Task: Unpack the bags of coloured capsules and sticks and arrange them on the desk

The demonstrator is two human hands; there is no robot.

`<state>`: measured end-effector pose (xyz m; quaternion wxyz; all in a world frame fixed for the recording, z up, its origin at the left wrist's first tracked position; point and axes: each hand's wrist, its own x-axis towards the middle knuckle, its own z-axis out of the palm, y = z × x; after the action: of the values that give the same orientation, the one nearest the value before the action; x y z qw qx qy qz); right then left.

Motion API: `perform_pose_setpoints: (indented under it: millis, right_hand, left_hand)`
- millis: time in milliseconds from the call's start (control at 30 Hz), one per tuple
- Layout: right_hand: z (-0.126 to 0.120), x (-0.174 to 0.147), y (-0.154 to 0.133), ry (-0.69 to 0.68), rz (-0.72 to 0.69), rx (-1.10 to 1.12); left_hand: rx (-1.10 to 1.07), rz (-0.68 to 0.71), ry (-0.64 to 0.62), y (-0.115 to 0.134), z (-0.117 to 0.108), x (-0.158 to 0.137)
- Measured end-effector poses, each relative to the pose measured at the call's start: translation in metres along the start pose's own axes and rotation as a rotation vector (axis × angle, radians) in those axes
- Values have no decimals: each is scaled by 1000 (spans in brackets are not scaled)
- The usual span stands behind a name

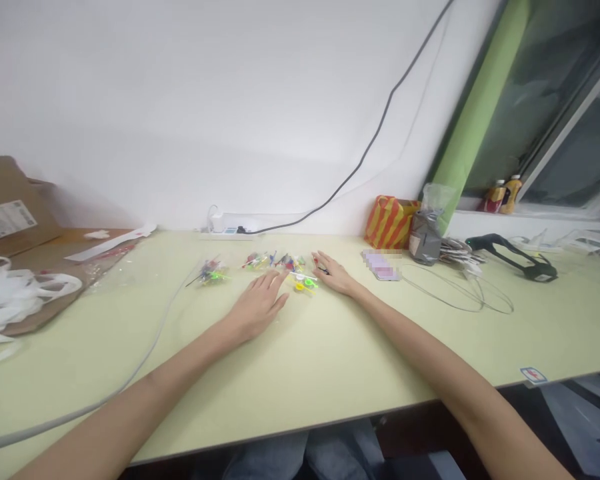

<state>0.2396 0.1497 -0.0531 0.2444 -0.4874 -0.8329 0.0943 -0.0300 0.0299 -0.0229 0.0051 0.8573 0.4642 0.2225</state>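
White wall (280, 100) runs behind a pale yellow-green counter (290, 380), with a power strip (230, 235) at its foot and a dark cable (380, 127) climbing to the upper right. Small, brightly coloured plastic pieces lie in loose groups near the middle: one cluster (210, 272) sits off to the left, and a many-coloured row (293, 262) lies farther back, between and beyond the hands. Left hand (257, 303) is palm down, its fingers extended and loosely spread, the tips near the row. Just right of it rest a yellow piece (299, 287) and a green piece (309, 283). Right hand (333, 273) reaches to the row's right end, fingers bent beside a dark, reddish bit; whether they grip it I cannot tell. Farther right are a blurred lilac slab (383, 267), a red-and-yellow striped bag (387, 223) and a grey bundle (425, 239).
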Motion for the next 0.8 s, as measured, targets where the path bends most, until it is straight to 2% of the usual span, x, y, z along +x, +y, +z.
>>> perform_pose_setpoints:
  millis: [133, 267, 433, 600, 667, 800]
  right_hand:
    - [2, 3, 0, 3, -22, -31]
    - [-6, -27, 1, 48, -87, 24]
    - [-23, -61, -13, -1, -182, 262]
    - [-13, -46, -42, 90, -110, 487]
    - [-3, -36, -55, 103, -134, 441]
    - [13, -26, -71, 84, -118, 189]
  left_hand:
    - [-32, 22, -68, -2, 6, -5]
    - [-48, 87, -130, 5, 5, -6]
    - [-6, 143, -175, 11, 6, -7]
    - [11, 134, -296, 9, 9, -7]
    - [5, 154, -295, 8, 8, -7]
    - [34, 165, -331, 7, 5, -5]
